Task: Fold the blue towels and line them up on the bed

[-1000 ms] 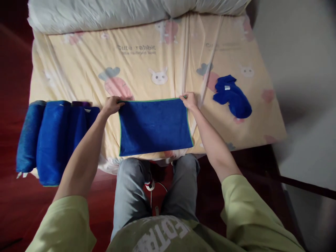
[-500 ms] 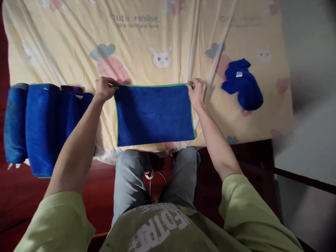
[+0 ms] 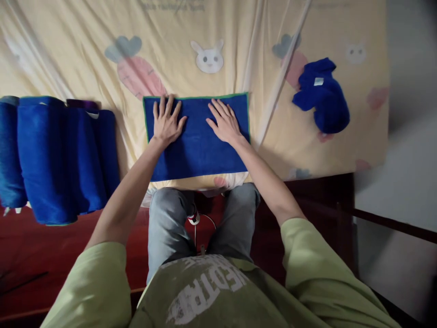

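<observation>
A blue towel (image 3: 201,155) with green edging lies spread flat at the near edge of the bed, in front of my knees. My left hand (image 3: 167,123) rests palm down on its upper left part, fingers spread, the tips reaching the far green edge. On the upper right part lies my right hand (image 3: 225,122), also flat, with its fingers stretched out. Neither hand grips the cloth. Off to the right sits a crumpled blue cloth (image 3: 324,98) with a small white tag.
Several folded or rolled blue towels (image 3: 48,159) lie side by side at the left, overhanging the near edge. Beneath everything is a pale yellow sheet (image 3: 191,27) with rabbit and carrot prints. A grey wall (image 3: 409,114) stands at the right, dark red floor (image 3: 129,273) below.
Both hands have let go of the towel's far corners and moved inward, now lying flat on it. The view has shifted slightly, so the towel appears a little higher.
</observation>
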Tool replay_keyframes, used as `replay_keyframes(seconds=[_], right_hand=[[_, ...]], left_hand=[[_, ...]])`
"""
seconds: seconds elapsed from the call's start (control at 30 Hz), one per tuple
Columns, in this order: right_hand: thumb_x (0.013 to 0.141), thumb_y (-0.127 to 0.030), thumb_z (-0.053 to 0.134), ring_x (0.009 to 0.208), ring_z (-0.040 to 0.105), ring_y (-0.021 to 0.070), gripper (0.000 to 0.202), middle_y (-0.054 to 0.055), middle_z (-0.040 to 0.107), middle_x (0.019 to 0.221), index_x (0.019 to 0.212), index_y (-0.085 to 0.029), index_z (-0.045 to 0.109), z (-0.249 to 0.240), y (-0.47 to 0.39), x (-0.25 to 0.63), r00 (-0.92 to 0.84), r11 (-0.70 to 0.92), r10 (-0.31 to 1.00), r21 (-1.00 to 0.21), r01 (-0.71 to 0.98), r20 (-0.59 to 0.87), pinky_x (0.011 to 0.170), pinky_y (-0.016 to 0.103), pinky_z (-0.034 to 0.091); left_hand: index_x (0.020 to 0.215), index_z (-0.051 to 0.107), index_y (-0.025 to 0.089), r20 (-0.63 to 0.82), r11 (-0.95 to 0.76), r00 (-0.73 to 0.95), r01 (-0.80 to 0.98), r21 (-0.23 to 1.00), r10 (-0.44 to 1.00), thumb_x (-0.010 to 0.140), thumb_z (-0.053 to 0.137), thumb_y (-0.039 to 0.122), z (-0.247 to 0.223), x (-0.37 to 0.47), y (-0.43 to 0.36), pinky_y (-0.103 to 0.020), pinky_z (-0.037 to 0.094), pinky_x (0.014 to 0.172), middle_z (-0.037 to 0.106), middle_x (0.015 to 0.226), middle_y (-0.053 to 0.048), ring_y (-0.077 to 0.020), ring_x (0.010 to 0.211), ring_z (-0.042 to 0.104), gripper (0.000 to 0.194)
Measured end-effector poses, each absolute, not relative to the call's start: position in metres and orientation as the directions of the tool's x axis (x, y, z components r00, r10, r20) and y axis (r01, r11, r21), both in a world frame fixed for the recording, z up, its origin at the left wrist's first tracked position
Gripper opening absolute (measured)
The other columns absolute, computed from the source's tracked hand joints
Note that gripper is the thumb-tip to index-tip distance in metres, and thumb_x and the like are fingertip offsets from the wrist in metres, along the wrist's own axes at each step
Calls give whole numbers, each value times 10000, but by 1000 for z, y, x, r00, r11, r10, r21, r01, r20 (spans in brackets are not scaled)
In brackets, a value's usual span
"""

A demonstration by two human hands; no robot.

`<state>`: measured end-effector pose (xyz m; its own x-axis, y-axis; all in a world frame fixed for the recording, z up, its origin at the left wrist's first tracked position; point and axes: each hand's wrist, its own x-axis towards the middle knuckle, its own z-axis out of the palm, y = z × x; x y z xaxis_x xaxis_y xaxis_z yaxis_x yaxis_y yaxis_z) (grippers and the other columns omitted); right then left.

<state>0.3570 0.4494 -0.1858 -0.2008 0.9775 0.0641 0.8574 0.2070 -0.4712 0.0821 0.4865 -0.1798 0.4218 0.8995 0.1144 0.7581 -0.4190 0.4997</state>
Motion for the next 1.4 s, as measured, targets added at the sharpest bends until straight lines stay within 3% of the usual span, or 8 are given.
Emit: replay_keyframes(seconds=[0.23, 0.43, 0.7, 0.8, 0.97, 1.13, 1.27, 1.4], right_hand=[[1068, -456, 293, 1615, 46, 265, 618, 86, 222, 1712, 1619, -175, 298, -175, 443, 382, -3, 62, 991, -430, 901, 136, 1305, 594, 2], [1018, -400, 454, 1607, 125, 249, 675, 71, 273, 1696, 1633, -190, 270, -157, 332, 355, -243, 214, 970, -493, 843, 4, 1329, 542, 67], [1000, -341, 436, 1602, 149, 282, 605, 114, 282, 1685, 1580, -172, 397, -160, 229, 420, 155, -118, 987, -456, 882, 44, 1321, 549, 62], [985, -293, 417, 1594, 176, 307, 587, 162, 302, 1671, 1548, -127, 441, -158, 192, 414, 277, -198, 955, -468, 862, 107, 1302, 571, 155], [1001, -242, 360, 1487, 419, 277, 458, 134, 548, 1523, 1319, -151, 678, -166, 130, 365, 99, -22, 987, -493, 870, 131, 1231, 510, 341], [963, -196, 478, 1365, 522, 303, 317, 90, 720, 1304, 1082, -239, 769, -157, 107, 355, 110, -87, 993, -375, 923, 41, 1198, 595, 267], [907, -175, 562, 1152, 652, 258, 278, 105, 772, 1152, 1096, -228, 759, -149, 112, 380, 221, -201, 975, -354, 913, 17, 1114, 430, 378], [870, -169, 590, 951, 716, 223, 259, 95, 790, 1019, 1062, -221, 756, -153, 115, 409, 346, -284, 937, -480, 830, 43, 878, 297, 500]], left_hand=[[1606, 360, 219, 135, -359, 340, 775, 520, 931, 998, 380, 611, -178, 67, 470, -558, -70, 1281, 202, 1713, -77, -301, 1602, -31, 723], [1604, 366, 227, 21, -536, 600, 698, 474, 800, 1015, 387, 492, -162, 46, 370, -557, 71, 1292, 217, 1705, -82, -298, 1596, 101, 647], [1561, 443, 154, -45, -460, 523, 784, 416, 851, 1011, 368, 391, -148, -38, 294, -514, 148, 1294, 271, 1678, -136, -297, 1575, 202, 604], [1504, 521, 167, -55, -338, 394, 845, 415, 918, 960, 444, 303, -142, -50, 262, -525, 269, 1258, 374, 1630, -152, -317, 1545, 292, 565], [1304, 685, 185, -21, -90, 120, 836, 541, 993, 922, 379, 147, -151, -53, 196, -370, 431, 1176, 610, 1454, -95, -239, 1370, 556, 492], [1258, 704, 146, -70, 47, 3, 710, 702, 998, 882, 490, 185, -157, -55, 172, -440, 538, 1037, 746, 1189, -148, -321, 1133, 706, 434], [1223, 682, 172, -148, 146, -40, 544, 826, 988, 848, 530, 187, -151, -53, 191, -410, 551, 1003, 755, 1167, -135, -276, 1108, 715, 405], [1263, 627, 169, -218, 241, -103, 363, 900, 970, 861, 587, 274, -152, -50, 214, -346, 572, 922, 732, 1215, -151, -230, 1079, 717, 417]])
